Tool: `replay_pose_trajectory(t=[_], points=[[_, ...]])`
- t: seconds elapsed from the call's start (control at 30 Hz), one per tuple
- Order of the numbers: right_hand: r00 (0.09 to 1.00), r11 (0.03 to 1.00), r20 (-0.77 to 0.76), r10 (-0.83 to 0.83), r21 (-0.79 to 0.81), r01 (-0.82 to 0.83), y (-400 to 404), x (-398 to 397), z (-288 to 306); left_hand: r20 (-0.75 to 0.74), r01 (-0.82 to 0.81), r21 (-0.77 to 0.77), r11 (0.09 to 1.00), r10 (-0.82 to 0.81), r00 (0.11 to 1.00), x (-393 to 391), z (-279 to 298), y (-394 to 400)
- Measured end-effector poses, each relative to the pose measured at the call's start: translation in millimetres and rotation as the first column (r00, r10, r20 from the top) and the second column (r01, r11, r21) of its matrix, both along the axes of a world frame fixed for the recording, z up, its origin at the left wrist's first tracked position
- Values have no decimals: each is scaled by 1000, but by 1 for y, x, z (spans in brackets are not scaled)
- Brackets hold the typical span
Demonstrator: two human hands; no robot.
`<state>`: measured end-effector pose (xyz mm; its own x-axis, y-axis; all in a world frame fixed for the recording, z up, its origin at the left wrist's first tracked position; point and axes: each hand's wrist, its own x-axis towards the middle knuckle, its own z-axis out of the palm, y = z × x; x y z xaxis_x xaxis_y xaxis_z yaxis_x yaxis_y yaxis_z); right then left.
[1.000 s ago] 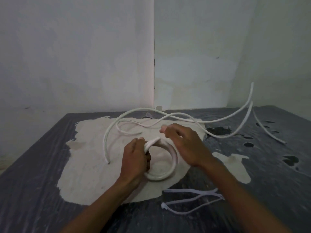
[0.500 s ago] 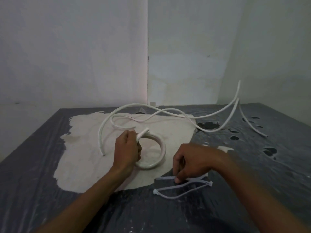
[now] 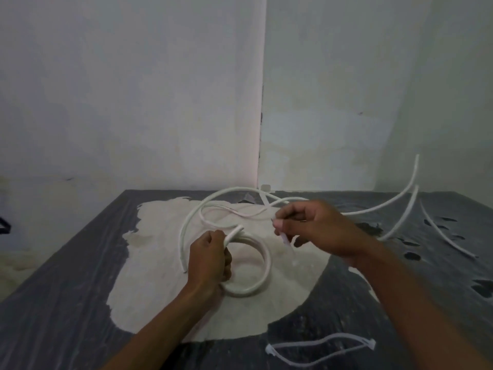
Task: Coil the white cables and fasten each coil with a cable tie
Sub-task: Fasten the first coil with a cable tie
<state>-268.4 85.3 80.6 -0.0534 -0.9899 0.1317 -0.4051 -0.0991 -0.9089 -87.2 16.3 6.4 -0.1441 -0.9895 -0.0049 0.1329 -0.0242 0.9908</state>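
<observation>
My left hand (image 3: 209, 260) grips a small coil of white cable (image 3: 260, 273) at its left side, with the cable's cut end poking up past my fingers. The coil lies on the pale worn patch of the table. My right hand (image 3: 317, 228) hovers just right of and above the coil and pinches a thin white cable tie (image 3: 285, 237), whose tail hangs down from my fingers. Loose white cables (image 3: 194, 222) loop behind the coil, and others (image 3: 408, 206) arc up at the right.
Two more cable ties (image 3: 320, 351) lie on the dark table near its front edge. The table (image 3: 66, 303) is dark with a pale worn patch and stands against white walls in a corner. One short cable piece (image 3: 445, 236) lies at the far right.
My right hand picked one cable tie from the pile near the front edge and lifted it up beside the coil. My left hand kept its grip on the coil.
</observation>
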Motion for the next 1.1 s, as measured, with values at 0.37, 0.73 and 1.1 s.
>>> replay_pose_trajectory(t=[0.37, 0.73, 1.1], points=[[857, 999, 515, -31, -16, 46, -17, 13, -49, 51, 73, -193, 979, -64, 997, -3, 5, -1], [731, 1000, 682, 18, -17, -8, -9, 24, -50, 38, -61, -98, 993, 65, 997, -5, 2, 2], [594, 999, 804, -37, 28, 23, -5, 29, -47, -16, -86, 24, 996, 87, 996, 0, 0, -2]])
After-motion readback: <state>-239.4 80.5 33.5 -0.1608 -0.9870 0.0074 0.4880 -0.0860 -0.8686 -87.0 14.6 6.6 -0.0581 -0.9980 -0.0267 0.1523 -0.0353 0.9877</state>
